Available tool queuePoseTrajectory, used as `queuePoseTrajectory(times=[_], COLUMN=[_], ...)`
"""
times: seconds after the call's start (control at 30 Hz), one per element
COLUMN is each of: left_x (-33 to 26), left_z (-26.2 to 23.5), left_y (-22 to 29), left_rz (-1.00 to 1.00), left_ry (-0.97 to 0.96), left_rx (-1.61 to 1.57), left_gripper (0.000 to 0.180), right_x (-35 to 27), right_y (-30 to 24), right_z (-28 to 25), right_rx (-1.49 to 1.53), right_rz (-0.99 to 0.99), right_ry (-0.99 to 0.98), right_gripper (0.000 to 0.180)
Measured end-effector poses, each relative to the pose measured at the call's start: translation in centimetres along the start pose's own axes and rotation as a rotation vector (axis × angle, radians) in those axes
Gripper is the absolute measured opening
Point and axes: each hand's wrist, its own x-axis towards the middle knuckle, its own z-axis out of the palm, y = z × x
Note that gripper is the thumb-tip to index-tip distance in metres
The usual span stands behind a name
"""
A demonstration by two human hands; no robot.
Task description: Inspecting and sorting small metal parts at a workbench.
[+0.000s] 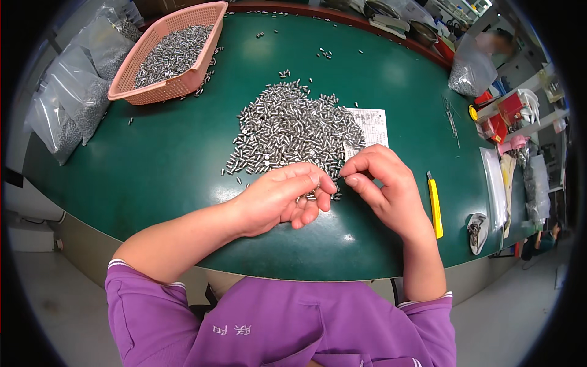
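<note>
A heap of small shiny metal pins (293, 125) with pointed-looking ends lies in the middle of the green table. At its near edge my left hand (278, 194) is half curled, palm turned up, and a few of the metal pins (310, 196) show between its fingers. Close beside it on the right, my right hand (391, 188) pinches thumb and forefinger together. A small dark piece shows at those fingertips, most likely one of the pins, though its shape is largely hidden. Under the heap's right side lies a printed paper sheet (374, 125).
A pink plastic basket (186, 84) full of metal pins stands at the far left, beside filled clear bags (76, 98). At right lie a yellow utility knife (435, 208), a small bag of dark parts (477, 233) and thin wires (451, 122). Another person (498, 44) is at the far right.
</note>
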Motion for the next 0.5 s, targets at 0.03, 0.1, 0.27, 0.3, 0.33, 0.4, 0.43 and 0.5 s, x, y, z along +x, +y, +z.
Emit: queuePoseTrajectory(times=[0.03, 0.1, 0.27, 0.3, 0.33, 0.4, 0.43, 0.5], left_x=[0.0, 0.0, 0.0, 0.0, 0.1, 0.1, 0.1, 0.1], left_z=[0.0, 0.1, 0.5, 0.5, 0.6, 0.6, 0.6, 0.4], left_y=[0.0, 0.1, 0.2, 0.2, 0.2, 0.2, 0.1, 0.1], left_rz=[0.0, -0.007, 0.001, 0.011, 0.012, 0.016, 0.017, 0.006], left_ry=[-0.001, -0.033, 0.016, 0.021, 0.02, 0.045, 0.046, 0.039], left_rx=[0.0, 0.057, 0.178, 0.199, 0.199, 0.188, 0.188, 0.162], left_gripper=[0.021, 0.018, 0.016, 0.016, 0.016, 0.012, 0.012, 0.013], right_x=[0.0, 0.1, 0.0, 0.0, 0.0, 0.1, -0.1, -0.1], right_y=[-0.1, -0.4, -0.6, -0.6, -0.5, 0.0, 0.2, 0.5], right_z=[0.2, 0.6, 1.5, 1.4, 1.3, 1.0, 0.9, 0.4], right_rx=[-0.001, 0.073, 0.112, 0.113, 0.114, 0.016, -0.05, -0.166], right_rz=[0.0, -0.1, -0.089, -0.074, -0.059, -0.011, 0.046, 0.045], right_ry=[0.001, -0.008, -0.007, 0.012, 0.032, 0.09, 0.116, 0.075], right_gripper=[0.009, 0.01, 0.01, 0.011, 0.011, 0.012, 0.013, 0.012])
